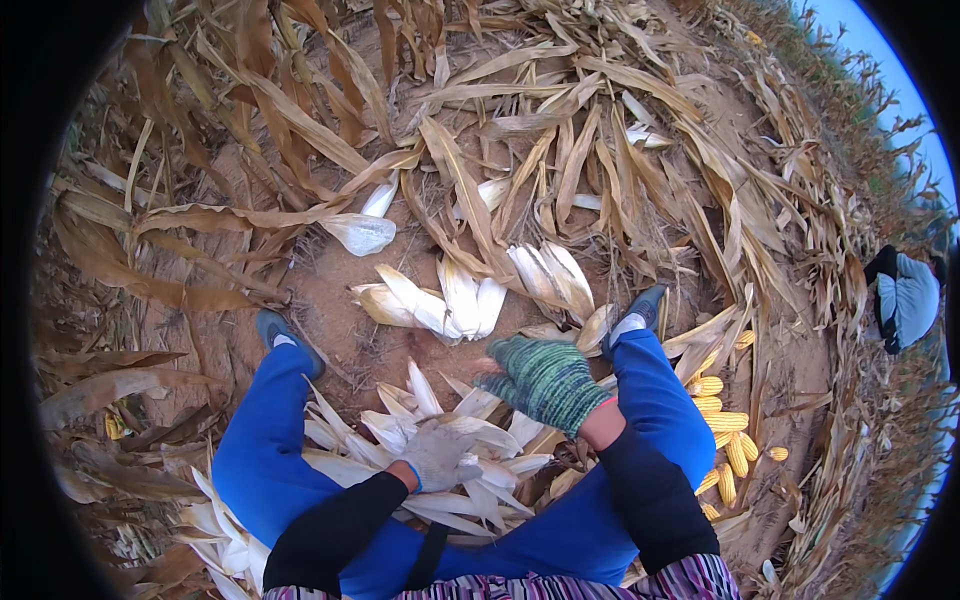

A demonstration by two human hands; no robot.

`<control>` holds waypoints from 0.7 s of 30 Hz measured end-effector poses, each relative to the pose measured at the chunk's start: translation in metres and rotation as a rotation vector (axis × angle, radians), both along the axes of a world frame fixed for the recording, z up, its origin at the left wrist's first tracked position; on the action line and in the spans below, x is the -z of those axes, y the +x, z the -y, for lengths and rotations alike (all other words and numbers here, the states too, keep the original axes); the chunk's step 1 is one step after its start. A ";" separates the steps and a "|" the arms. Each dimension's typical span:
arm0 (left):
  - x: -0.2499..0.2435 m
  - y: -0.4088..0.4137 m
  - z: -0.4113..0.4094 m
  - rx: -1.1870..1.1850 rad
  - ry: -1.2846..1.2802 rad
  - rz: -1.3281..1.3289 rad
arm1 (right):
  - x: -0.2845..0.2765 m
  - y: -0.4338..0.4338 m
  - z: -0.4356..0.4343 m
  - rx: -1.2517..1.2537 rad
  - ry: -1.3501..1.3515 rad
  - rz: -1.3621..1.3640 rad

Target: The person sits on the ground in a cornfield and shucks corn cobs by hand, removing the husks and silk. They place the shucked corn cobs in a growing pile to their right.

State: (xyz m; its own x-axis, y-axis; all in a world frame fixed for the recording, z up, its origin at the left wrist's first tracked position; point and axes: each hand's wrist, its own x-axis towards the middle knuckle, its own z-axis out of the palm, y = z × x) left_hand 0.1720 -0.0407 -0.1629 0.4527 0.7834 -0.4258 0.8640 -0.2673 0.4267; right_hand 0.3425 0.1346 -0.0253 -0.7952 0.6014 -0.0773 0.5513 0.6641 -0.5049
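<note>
My left hand [439,455], in a pale grey work glove, rests on a heap of pale dry corn husks [499,480] between my legs. Whether it grips a husk is hidden. Above the heap and near my right knee is my right hand [544,379], in a green striped knit glove. Its fingers point left, and I cannot tell whether they hold anything. Just beyond the hands, white corn husks [442,304] lie on the reddish soil, with another husk bundle [551,277] near my right shoe.
Husked yellow corn cobs [724,421] lie beside my right leg. Dry corn stalks [300,127] spread over the ground ahead and to the left. A person [906,300] in light clothing is bent over at the far right. More husks [232,540] lie beside my left thigh.
</note>
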 end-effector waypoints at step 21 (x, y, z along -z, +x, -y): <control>-0.038 0.022 -0.097 0.031 -0.401 0.515 | -0.064 0.127 -0.027 0.411 0.309 0.003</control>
